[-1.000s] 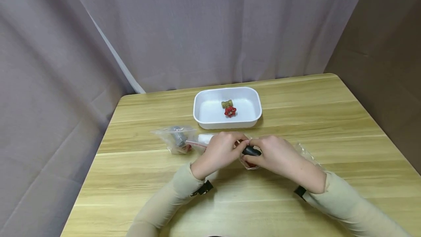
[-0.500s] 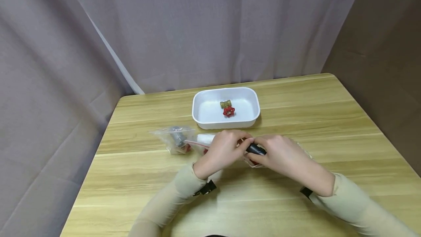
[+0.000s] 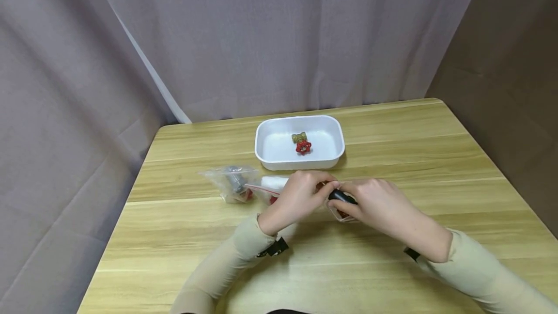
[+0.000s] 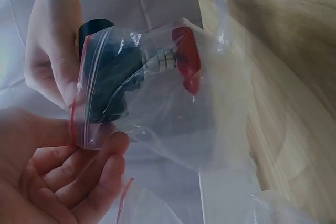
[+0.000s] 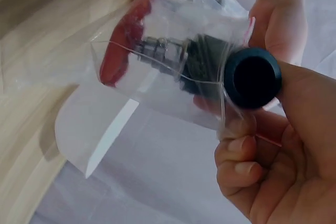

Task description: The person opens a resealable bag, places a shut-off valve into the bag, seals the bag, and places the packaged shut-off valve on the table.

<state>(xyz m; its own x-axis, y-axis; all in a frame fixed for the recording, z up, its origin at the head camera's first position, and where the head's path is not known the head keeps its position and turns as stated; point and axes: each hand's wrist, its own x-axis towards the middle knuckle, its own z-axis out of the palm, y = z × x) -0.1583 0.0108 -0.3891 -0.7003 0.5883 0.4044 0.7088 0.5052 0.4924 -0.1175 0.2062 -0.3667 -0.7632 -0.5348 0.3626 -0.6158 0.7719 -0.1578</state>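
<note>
Valve [image 4: 114, 88] held over the table [image 3: 348, 270], mostly inside a clear bag [image 4: 173, 135], black end poking out: left grip [image 3: 300, 196] pinches the bag's rim, right grip [image 3: 383, 210] curls round valve and bag mouth; best hold the mouth spread, plastic unsnagged.

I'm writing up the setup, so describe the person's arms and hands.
The left hand and right hand are bare. The left sleeve and right sleeve are plain pale beige, ending near the wrists. A small black piece shows beneath each cuff; any markings are too small to read.
</note>
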